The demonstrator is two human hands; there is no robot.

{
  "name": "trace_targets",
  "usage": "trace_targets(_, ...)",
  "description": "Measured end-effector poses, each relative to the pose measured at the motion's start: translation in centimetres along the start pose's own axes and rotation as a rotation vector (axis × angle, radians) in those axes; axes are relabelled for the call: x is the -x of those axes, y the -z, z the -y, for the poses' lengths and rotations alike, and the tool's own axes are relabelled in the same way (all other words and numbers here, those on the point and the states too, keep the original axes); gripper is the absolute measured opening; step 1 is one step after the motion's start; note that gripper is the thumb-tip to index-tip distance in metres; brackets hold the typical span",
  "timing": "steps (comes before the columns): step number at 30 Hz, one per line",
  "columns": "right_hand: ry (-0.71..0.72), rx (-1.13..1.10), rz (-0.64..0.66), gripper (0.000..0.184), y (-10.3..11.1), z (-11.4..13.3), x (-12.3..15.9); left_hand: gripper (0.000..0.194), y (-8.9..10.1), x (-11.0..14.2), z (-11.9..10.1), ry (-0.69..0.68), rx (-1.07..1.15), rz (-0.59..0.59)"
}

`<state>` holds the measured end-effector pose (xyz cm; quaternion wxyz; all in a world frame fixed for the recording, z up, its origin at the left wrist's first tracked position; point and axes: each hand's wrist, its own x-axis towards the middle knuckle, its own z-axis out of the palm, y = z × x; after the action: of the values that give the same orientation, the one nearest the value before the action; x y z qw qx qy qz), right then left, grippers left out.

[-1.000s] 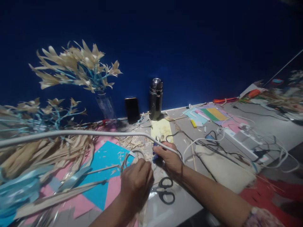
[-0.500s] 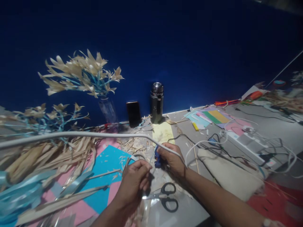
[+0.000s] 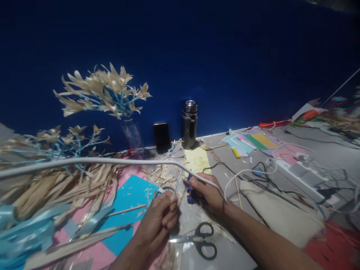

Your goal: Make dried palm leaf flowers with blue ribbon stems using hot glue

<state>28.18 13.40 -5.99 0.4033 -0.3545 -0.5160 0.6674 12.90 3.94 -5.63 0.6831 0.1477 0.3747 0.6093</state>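
Observation:
My left hand [image 3: 161, 212] is closed in a pinch on a thin light-blue stem [image 3: 178, 180] that points up from its fingertips. To its right, my right hand [image 3: 206, 191] is wrapped round a blue glue gun [image 3: 190, 192], mostly hidden by the fingers. A gap separates the glue gun from the stem. Across the view runs a white cord [image 3: 126, 162], passing in front of my right hand. Scissors with dark handles [image 3: 204, 240] lie on the table below and between both hands. Wood-coloured shavings lie about under the hands.
At the back stand a bottle of husk flowers [image 3: 107, 88], a phone [image 3: 161, 137] and a metal flask [image 3: 190, 127]. Dry husks [image 3: 39, 191] and blue ribbon [image 3: 25, 236] fill the left. Rightward lie a cream pouch [image 3: 278, 208] and a power strip [image 3: 300, 180] with tangled cords.
The view has shifted slightly, so most things sit a little further right and lower. More of the light-blue stem shows above my left fingers. Both hands keep their hold.

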Motion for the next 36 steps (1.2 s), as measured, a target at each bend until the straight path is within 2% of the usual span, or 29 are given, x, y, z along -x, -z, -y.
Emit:
trace_targets(8,-0.001,-0.009,-0.003,0.040,0.1,0.1,0.1,0.028,0.2,-0.2,-0.6,-0.045,-0.026,-0.023)
trace_targets(12,0.009,-0.050,-0.088,0.042,0.4,0.4,-0.5,0.030,0.6,-0.5,-2.3,-0.109,-0.007,-0.073)
trace_targets(15,-0.006,-0.009,-0.144,0.051,1.7,1.4,-1.0,0.028,0.8,-0.6,-3.9,-0.216,-0.023,-0.132)
trace_targets(17,-0.001,0.185,-0.048,0.055,3.3,2.7,-1.3,0.026,0.8,-0.7,-4.4,-0.248,-0.037,-0.155)
trace_targets(20,-0.005,0.658,0.334,0.049,5.9,4.7,-1.3,0.027,0.7,-0.6,-4.6,-0.254,-0.062,-0.154)
trace_targets(22,0.014,0.856,0.446,0.039,7.1,5.6,-1.0,0.028,0.7,-0.6,-4.4,-0.269,-0.081,-0.147)
trace_targets(25,0.076,1.110,0.429,0.023,7.2,5.8,0.6,0.029,0.9,-0.7,-4.2,-0.293,-0.109,-0.155)
trace_targets(28,0.143,1.400,0.358,0.010,5.9,4.8,3.3,0.029,1.0,-0.7,-4.0,-0.284,-0.120,-0.149)
trace_targets(33,0.157,1.748,0.303,0.021,4.8,2.7,6.4,0.028,0.6,-0.5,-3.2,-0.264,-0.117,-0.124)
trace_targets(36,0.098,1.711,0.233,0.022,5.3,2.7,6.7,0.026,0.2,-0.3,-2.4,-0.238,-0.116,-0.073)
